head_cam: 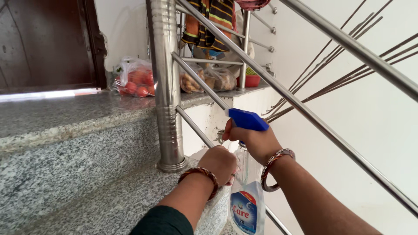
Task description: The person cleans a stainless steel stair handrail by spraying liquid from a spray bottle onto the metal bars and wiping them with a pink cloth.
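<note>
My right hand (256, 141) grips the neck of a clear spray bottle (246, 204) with a blue trigger head (247, 119), a finger on the trigger, nozzle aimed at the steel railing. My left hand (220, 164) is closed into a fist on the edge of the grey granite step (100, 204), just left of the bottle; something pale may be pressed under it, but I cannot make it out. Both wrists wear bangles. The thick steel post (167, 82) stands right behind my left hand.
Slanted steel rails (305, 109) cross the view in front of a white wall. On the upper landing (52, 111) lie a plastic bag of red fruit (135, 78) and more bags (209, 78), a red bowl (250, 80), hanging striped cloth (213, 21). A dark door (43, 43) at left.
</note>
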